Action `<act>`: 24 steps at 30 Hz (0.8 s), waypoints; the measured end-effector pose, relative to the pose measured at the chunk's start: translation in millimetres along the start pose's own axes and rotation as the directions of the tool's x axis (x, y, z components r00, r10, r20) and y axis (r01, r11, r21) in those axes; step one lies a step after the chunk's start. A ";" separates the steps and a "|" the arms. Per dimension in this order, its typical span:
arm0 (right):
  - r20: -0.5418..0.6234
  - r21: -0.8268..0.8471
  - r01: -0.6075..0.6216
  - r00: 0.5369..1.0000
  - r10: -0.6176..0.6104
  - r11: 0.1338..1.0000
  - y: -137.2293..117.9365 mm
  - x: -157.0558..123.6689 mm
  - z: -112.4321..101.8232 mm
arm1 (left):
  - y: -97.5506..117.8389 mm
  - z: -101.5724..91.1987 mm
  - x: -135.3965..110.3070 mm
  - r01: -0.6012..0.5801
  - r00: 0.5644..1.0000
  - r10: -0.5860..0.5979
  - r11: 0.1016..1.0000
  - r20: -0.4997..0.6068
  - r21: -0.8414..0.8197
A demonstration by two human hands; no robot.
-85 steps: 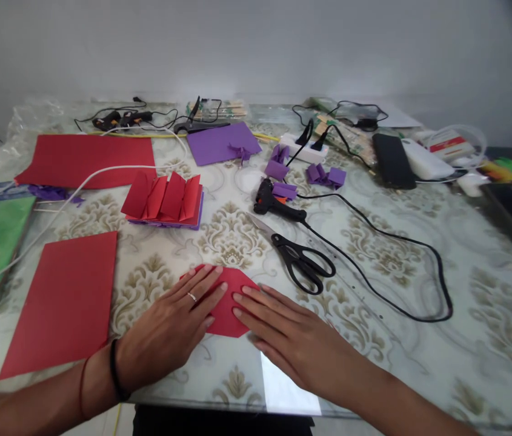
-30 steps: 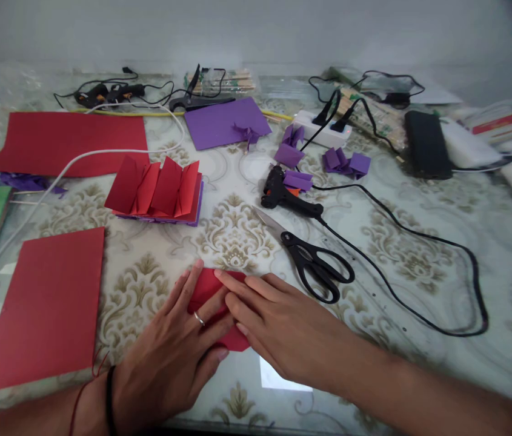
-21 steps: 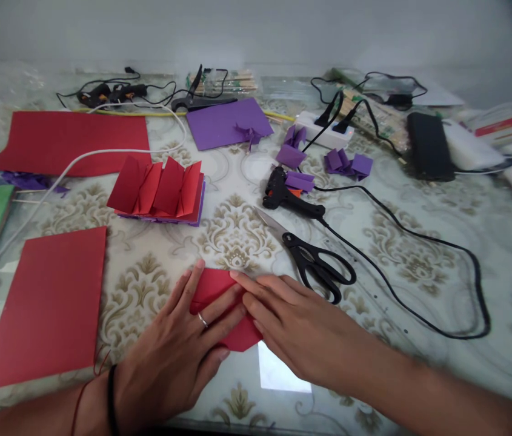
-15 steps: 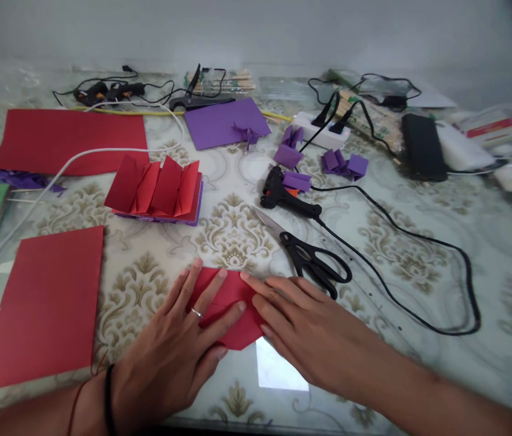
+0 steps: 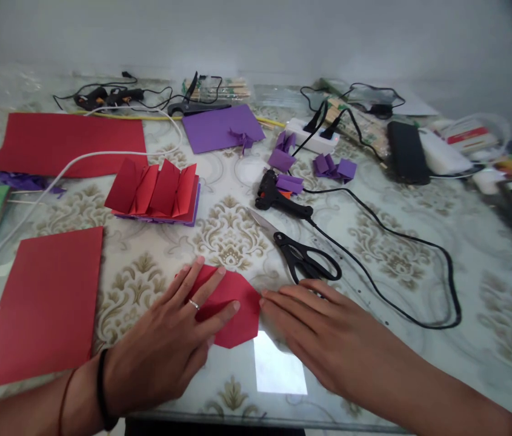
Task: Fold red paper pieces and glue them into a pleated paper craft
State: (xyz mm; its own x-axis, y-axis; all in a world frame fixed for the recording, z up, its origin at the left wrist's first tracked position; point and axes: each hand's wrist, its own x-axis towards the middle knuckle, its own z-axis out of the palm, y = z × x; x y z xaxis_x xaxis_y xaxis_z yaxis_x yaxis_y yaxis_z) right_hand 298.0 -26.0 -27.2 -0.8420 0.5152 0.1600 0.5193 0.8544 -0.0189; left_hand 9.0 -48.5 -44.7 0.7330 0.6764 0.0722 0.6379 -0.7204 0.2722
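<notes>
A folded piece of red paper (image 5: 242,309) with angled corners lies flat on the table near its front edge. My left hand (image 5: 169,327), wearing a ring, rests open across the paper's left part with fingers spread. At the paper's right corner are the fingertips of my right hand (image 5: 314,330). Its fingers are stretched out close together, and its thumb is hidden beneath. Just beyond that hand lie black-handled scissors (image 5: 303,251), blades pointing to the far left.
Behind the scissors lies a black glue gun (image 5: 278,197), its cord looping right. Folded red papers (image 5: 156,191) form a stack left of centre. A red sheet (image 5: 42,303) lies at the left. Folded purple pieces (image 5: 335,168) sit near a white power strip (image 5: 312,136).
My right hand has slid right, off the paper's top to its right corner. My left hand stays on the paper. The whole view has shifted slightly.
</notes>
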 end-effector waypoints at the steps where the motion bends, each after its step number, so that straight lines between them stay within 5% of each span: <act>1: -0.010 0.011 -0.017 1.000 0.018 1.000 0.3 2.7 1.3 | -2.2 -4.6 1.4 -0.023 0.999 0.024 1.000 0.023 -0.020; 6: 0.011 0.053 -0.058 0.998 0.057 0.997 -3.6 17.3 16.1 | -7.2 -11.9 3.9 -0.059 0.992 0.060 0.998 0.110 -0.019; 15: 0.042 0.112 -0.078 0.996 0.074 0.991 -0.2 31.7 25.9 | -6.1 8.0 -0.1 -0.054 0.998 0.051 0.991 0.033 0.124; 24: 0.234 0.132 -0.131 0.967 0.098 0.983 7.8 52.2 23.7 | -6.9 8.3 0.5 -0.048 0.998 0.044 0.995 0.047 0.083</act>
State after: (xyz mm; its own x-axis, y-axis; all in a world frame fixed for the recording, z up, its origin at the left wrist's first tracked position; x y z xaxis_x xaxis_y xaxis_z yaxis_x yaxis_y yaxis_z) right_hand 254.6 9.2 -42.4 -0.7981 0.5975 -0.0780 0.6012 0.7809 -0.1695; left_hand 6.9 -44.4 -54.5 0.7708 0.6358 0.0394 0.6193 -0.7624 0.1876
